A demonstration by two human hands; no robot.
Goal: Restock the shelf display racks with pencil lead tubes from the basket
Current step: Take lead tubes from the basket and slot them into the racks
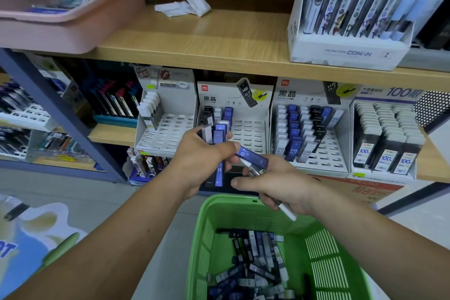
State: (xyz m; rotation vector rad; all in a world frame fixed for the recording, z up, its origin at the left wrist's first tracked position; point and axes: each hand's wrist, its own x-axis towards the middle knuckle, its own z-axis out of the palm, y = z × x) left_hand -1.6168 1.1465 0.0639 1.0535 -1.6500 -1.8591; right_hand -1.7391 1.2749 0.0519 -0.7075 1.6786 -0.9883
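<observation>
Up left, the pink bin (73,29) is blurry. The left hand (199,156) grips a bunch of lead tubes (218,134) in front of the rack (250,129), hiding their middles. The right hand (280,182) holds a blue tube (250,156). Loose tubes (255,273) lie in the green basket (233,209), which is cut off below.

Left grip (202,158) and right grip (280,185) each hold tubes (219,133) above green basket (226,198).
</observation>
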